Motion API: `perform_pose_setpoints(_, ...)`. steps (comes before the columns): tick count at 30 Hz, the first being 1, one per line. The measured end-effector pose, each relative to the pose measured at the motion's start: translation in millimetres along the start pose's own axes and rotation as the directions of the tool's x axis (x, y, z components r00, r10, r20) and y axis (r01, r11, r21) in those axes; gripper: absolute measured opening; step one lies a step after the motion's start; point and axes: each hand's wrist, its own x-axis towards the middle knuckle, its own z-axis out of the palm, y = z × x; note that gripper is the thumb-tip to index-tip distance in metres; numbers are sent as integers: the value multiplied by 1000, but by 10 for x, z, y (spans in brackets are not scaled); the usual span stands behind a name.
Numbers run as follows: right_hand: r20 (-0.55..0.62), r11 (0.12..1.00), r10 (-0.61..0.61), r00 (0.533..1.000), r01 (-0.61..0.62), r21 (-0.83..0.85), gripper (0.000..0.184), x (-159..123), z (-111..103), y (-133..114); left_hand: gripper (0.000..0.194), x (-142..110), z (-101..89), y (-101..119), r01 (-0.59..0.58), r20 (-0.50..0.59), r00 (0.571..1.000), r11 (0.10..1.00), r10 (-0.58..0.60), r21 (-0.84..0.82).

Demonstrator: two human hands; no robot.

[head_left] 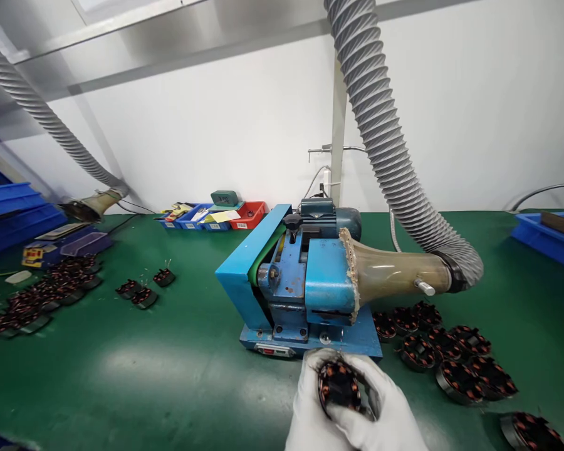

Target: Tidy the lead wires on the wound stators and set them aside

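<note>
Both my hands wear white gloves and meet at the bottom of the view, in front of a blue belt-driven machine (289, 300). Between them is a round motor stator (338, 385) with copper windings and a black insulator, its wound face turned up towards me. My left hand (305, 404) cups it from the left, most of its fingers hidden. From the right, my right hand (385, 410) grips its rim, thumb across the near side. Loose stators (460, 379) lie to the right of the machine, several of them close together.
More stators (51, 288) are heaped at left, with a few (143, 295) apart from them. A grey duct hose (380, 119) joins the machine's hood (395, 272). Small bins (249, 214) stand along the wall; a blue tray (549, 241) sits at far right on the green table (169, 376).
</note>
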Motion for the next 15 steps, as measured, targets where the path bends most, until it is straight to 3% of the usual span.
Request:
perform_pose_setpoints(3,124,968,70,990,-97,230,39,-75,-194,35,53,-23,-85,37,194,186,970,961,-158,-196)
perform_pose_setpoints(6,129,961,95,987,-124,247,40,-103,-287,26,43,23,-141,150,329,308,922,895,-235,-302)
perform_pose_setpoints(8,166,982,53,985,-82,171,52,-141,-237,-8,50,-6,-199,229,331,345,914,885,-214,-328)
perform_pose_setpoints(11,105,991,-52,993,64,-115,70,-213,-70,-79,53,-151,-306,305,400,517,843,815,-149,-418)
perform_pose_setpoints(13,-2,965,-114,993,110,-240,61,-237,14,-118,40,-246,-349,320,440,575,808,777,-124,-451)
perform_pose_setpoints(15,-60,971,-151,987,137,-194,38,-229,33,-140,31,-295,-342,316,430,555,822,780,-129,-455)
